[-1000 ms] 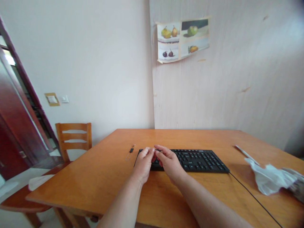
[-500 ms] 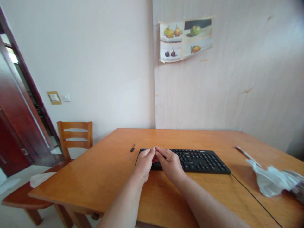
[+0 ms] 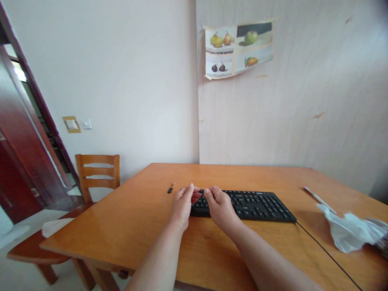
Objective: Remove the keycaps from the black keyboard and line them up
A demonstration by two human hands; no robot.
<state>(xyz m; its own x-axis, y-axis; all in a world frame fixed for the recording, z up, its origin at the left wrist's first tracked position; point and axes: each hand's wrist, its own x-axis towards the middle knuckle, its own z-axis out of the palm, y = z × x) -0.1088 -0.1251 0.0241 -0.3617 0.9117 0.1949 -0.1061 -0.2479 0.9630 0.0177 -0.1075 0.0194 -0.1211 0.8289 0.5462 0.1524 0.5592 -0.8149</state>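
A black keyboard (image 3: pixel 257 205) lies on the wooden table with both of my hands over its left part. My left hand (image 3: pixel 182 204) is at its left end, thumb raised and fingers loosely curved, with nothing seen in it. My right hand (image 3: pixel 220 205) is just to the right, thumb and forefinger pinched together; whatever they hold, if anything, is too small or hidden to make out. A narrow gap separates the two hands. Left of the keyboard lies a small wire tool with a black middle piece (image 3: pixel 170 190), which looks like a keycap puller.
The keyboard's cable (image 3: pixel 325 252) runs off toward the table's front right. A crumpled white plastic bag (image 3: pixel 348 230) and a thin white stick (image 3: pixel 318 199) lie on the right. A wooden chair (image 3: pixel 98 173) stands left of the table (image 3: pixel 130 222); a wall is behind.
My hands, whose fingertips met over the keyboard, have come apart. The left hand's fingers have loosened, while the right hand has shifted slightly right and stays pinched.
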